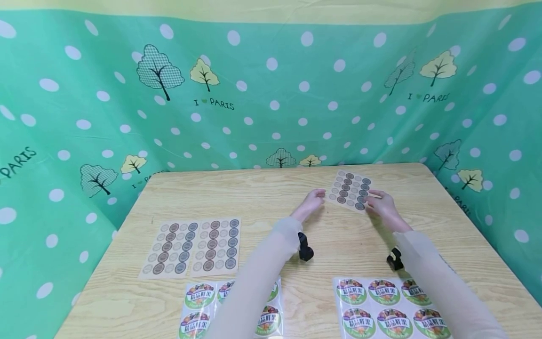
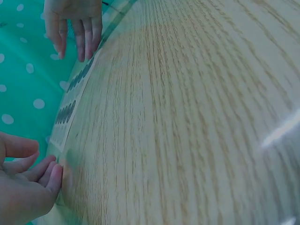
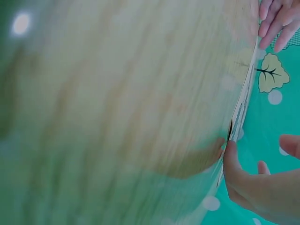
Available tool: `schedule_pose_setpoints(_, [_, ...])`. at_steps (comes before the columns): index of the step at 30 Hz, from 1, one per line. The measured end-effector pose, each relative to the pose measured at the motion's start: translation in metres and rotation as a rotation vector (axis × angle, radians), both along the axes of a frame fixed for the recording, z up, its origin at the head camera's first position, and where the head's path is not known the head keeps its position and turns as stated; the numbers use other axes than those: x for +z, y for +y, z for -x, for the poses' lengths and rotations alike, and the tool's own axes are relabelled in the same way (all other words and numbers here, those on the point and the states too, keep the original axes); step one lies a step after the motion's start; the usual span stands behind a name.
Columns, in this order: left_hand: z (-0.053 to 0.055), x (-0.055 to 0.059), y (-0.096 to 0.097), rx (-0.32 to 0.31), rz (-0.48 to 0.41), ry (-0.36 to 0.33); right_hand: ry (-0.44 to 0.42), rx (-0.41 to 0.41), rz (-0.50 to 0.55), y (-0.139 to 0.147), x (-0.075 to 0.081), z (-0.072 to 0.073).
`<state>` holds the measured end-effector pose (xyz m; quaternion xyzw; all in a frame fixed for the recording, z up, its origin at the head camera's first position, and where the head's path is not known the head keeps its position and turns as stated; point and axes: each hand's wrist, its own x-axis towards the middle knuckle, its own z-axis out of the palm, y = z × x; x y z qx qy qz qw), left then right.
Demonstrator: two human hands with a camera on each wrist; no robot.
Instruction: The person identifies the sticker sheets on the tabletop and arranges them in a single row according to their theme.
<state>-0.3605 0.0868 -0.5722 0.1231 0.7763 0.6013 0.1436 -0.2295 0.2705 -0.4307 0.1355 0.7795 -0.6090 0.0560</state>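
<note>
A beige sheet of round brown and grey stickers (image 1: 348, 190) lies tilted near the far edge of the table, a hand at each side. My left hand (image 1: 312, 201) is at its left edge, fingertips right by the lower left corner. In the left wrist view the left thumb (image 2: 21, 145) stands apart from the loosely bent fingers. My right hand (image 1: 384, 207) has its fingertips on the sheet's right edge. Its fingers hang fairly straight in the left wrist view, over the far end of the sheet (image 2: 65, 115).
Two similar beige sticker sheets (image 1: 169, 248) (image 1: 216, 246) lie side by side on the left of the wooden table (image 1: 292, 278). Glossy fruit-label sheets (image 1: 196, 308) (image 1: 383, 306) lie at the near edge, partly under the forearms. A green dotted curtain (image 1: 271, 94) surrounds the table.
</note>
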Motion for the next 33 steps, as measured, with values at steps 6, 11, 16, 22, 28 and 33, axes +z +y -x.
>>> schedule_pose_setpoints(6, [0.032,-0.044,0.021,0.037,0.059,-0.035,-0.049,0.018,-0.002,0.0,0.001,0.001])
schedule_pose_setpoints(11, [0.049,-0.069,0.022,0.016,0.018,-0.023,-0.075,0.024,0.017,0.001,0.001,0.002])
schedule_pose_setpoints(16, [0.045,-0.061,0.024,0.017,0.057,0.013,-0.072,0.017,0.031,0.001,0.001,0.005])
schedule_pose_setpoints(22, [0.014,-0.02,0.024,0.034,0.157,0.042,-0.059,0.031,0.01,-0.001,0.003,0.006])
schedule_pose_setpoints(28, [0.009,-0.014,0.023,0.032,0.126,0.053,-0.063,0.024,0.027,-0.002,0.005,0.007])
schedule_pose_setpoints(33, [-0.009,0.014,0.015,0.031,0.082,0.003,-0.084,-0.024,0.116,-0.002,0.006,0.007])
